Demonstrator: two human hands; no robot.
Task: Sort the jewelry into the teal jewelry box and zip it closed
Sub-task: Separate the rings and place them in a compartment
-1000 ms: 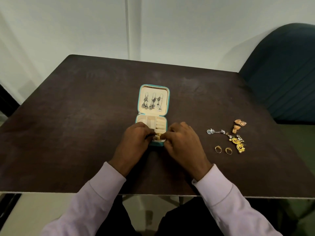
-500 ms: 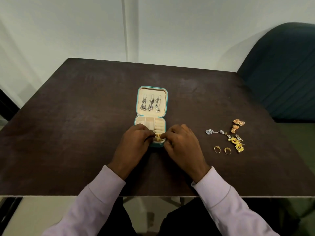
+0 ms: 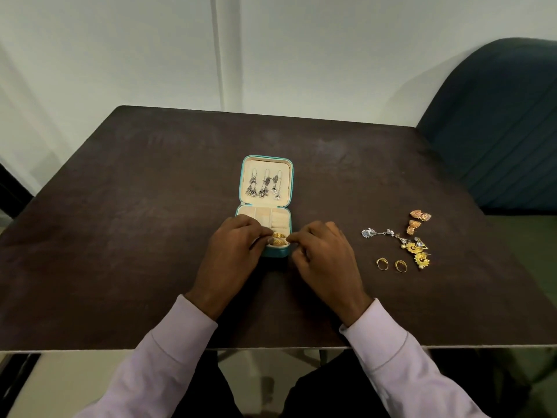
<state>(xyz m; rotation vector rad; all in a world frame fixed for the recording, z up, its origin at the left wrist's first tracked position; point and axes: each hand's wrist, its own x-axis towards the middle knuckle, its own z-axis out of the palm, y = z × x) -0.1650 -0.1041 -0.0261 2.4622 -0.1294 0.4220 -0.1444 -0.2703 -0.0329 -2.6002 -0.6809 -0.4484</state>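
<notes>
Jewelry box [image 3: 263,203], three earrings [image 3: 264,187], two loose rings [image 3: 391,264]

One jewelry box [image 3: 275,251], open on the table [image 3: 120,236].

Three silver drop earrings [image 3: 264,186] hang in a row inside the box lid.

Two gold rings [image 3: 278,239] sit in the near right corner of the box tray, one behind the other.

Right of the box, loose on the table: two more gold rings [image 3: 391,264] side by side; one long silver earring [image 3: 378,233]; two yellow flower earrings [image 3: 417,253]; a few rose-gold pieces [image 3: 419,220] clustered too tightly to count surely.

Two hands at the box, one left hand [image 3: 232,251], one right hand [image 3: 327,254].

One chair [image 3: 497,131], beyond the table's right corner.
</notes>
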